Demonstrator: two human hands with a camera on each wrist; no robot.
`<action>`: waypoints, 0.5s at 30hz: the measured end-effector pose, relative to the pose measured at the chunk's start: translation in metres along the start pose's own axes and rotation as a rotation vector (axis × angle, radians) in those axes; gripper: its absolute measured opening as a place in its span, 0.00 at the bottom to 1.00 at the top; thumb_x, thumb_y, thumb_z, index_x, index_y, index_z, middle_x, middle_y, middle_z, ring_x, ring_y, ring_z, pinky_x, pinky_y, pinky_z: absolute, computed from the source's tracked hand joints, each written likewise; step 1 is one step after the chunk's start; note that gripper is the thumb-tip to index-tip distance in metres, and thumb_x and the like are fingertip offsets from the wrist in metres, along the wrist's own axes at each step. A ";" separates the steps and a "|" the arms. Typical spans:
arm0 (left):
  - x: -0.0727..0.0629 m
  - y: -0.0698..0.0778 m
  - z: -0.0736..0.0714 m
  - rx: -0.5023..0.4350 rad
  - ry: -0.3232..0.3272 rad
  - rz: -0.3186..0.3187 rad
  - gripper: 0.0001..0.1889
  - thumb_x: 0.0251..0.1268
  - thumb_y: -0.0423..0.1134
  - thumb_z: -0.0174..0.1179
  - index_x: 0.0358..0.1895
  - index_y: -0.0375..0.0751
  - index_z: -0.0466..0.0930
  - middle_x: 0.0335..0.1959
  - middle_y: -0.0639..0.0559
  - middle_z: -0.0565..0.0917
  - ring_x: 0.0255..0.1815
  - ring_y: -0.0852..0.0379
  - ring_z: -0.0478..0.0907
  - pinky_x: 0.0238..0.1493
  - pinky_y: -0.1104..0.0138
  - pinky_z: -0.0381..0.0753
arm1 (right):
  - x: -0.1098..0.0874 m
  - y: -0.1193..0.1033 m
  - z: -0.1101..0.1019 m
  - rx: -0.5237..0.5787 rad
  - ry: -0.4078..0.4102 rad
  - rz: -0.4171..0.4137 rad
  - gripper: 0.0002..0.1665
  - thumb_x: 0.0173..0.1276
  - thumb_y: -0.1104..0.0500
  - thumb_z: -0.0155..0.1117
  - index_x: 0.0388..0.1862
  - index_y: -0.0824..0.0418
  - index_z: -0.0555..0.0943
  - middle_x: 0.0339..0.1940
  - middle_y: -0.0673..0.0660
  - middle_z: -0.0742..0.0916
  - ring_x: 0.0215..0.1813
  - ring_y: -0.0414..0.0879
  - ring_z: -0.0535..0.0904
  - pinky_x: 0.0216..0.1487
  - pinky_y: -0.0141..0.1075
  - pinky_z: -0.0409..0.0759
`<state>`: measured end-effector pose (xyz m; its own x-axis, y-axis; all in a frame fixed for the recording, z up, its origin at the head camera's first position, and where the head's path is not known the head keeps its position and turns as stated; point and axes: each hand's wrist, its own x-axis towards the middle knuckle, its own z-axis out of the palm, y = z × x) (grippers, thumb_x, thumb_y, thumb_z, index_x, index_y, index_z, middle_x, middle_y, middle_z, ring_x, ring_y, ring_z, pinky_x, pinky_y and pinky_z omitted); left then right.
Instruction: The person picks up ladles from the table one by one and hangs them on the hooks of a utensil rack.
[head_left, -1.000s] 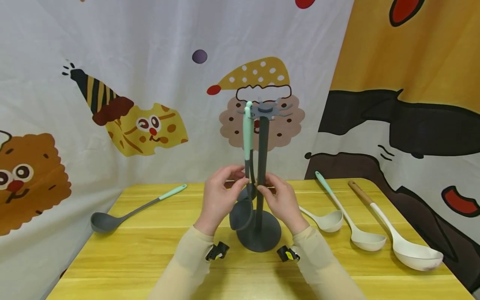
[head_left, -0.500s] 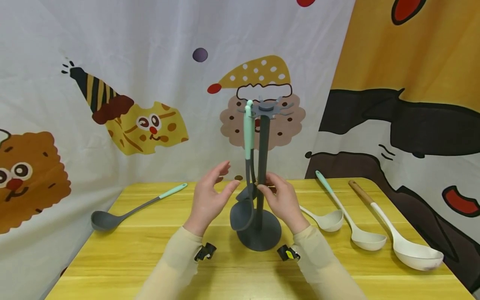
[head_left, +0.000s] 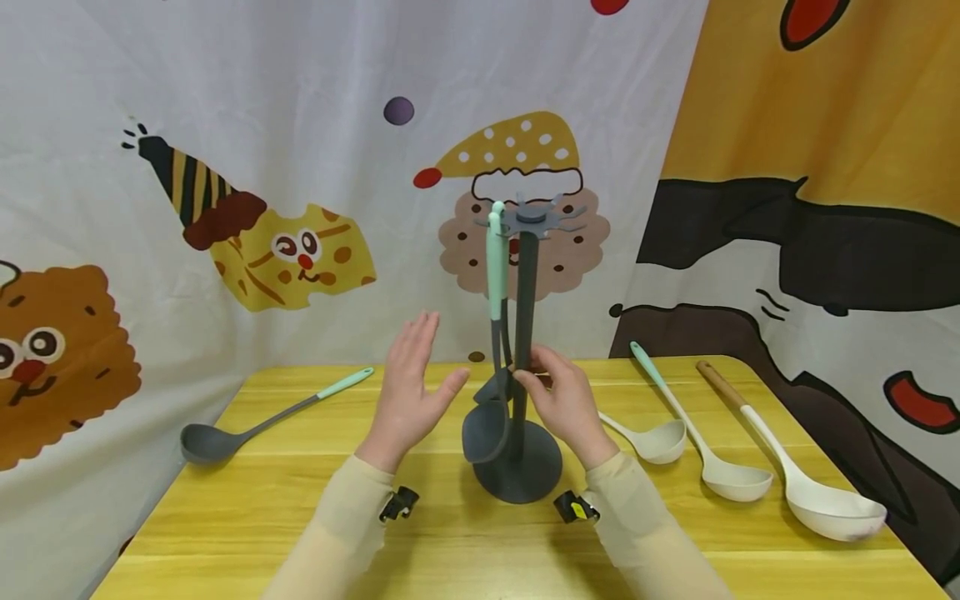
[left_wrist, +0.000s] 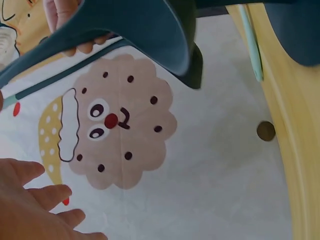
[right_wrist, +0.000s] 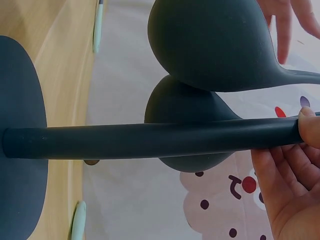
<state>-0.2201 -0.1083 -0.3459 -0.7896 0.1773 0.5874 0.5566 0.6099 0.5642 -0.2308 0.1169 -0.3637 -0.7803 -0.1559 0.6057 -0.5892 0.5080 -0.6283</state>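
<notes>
A dark grey utensil stand (head_left: 527, 325) rises from a round base in the middle of the table. From its hooked top hang two dark ladles with mint handles, the nearer ladle (head_left: 485, 431) partly covering the farther ladle (head_left: 491, 387). My right hand (head_left: 566, 400) pinches the stand's post between thumb and fingers; in the right wrist view that hand (right_wrist: 292, 175) grips the post (right_wrist: 150, 141). To the left of the ladles my left hand (head_left: 408, 392) is held up with fingers straight, touching nothing. Its spread fingers (left_wrist: 50, 197) show in the left wrist view, apart from the ladles.
On the left of the wooden table (head_left: 247, 533) lies a dark ladle with a mint handle (head_left: 213, 443). To the right lie a small white ladle (head_left: 660, 443), a white ladle with a mint handle (head_left: 735, 481) and a larger one with a wooden handle (head_left: 832, 510). A patterned cloth (head_left: 315, 100) hangs behind.
My left hand has let go of the hanging ladle's handle, moved left away from it and straightened its fingers. The right hand stays on the post.
</notes>
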 end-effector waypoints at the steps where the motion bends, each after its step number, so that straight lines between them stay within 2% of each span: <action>1: -0.001 -0.002 0.000 0.013 -0.005 -0.003 0.43 0.69 0.56 0.58 0.80 0.43 0.50 0.80 0.43 0.50 0.80 0.42 0.40 0.74 0.41 0.41 | 0.000 0.000 0.000 -0.001 0.000 0.002 0.12 0.69 0.65 0.66 0.50 0.63 0.82 0.43 0.58 0.86 0.46 0.52 0.83 0.44 0.47 0.84; 7: -0.004 -0.015 -0.003 0.113 -0.012 -0.028 0.45 0.70 0.65 0.50 0.81 0.49 0.41 0.81 0.46 0.42 0.80 0.43 0.30 0.72 0.37 0.34 | 0.000 0.001 0.001 -0.005 0.004 0.004 0.12 0.69 0.66 0.66 0.50 0.64 0.82 0.44 0.58 0.86 0.45 0.52 0.83 0.44 0.47 0.85; 15: -0.009 -0.029 -0.007 0.201 -0.046 -0.066 0.45 0.70 0.67 0.46 0.81 0.56 0.35 0.81 0.50 0.34 0.79 0.45 0.24 0.70 0.35 0.28 | 0.000 0.001 0.001 -0.016 0.008 -0.002 0.12 0.68 0.66 0.66 0.51 0.63 0.82 0.43 0.58 0.86 0.45 0.52 0.83 0.44 0.46 0.84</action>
<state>-0.2273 -0.1330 -0.3643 -0.8365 0.1642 0.5228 0.4441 0.7621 0.4711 -0.2317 0.1168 -0.3651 -0.7775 -0.1500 0.6108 -0.5872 0.5209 -0.6195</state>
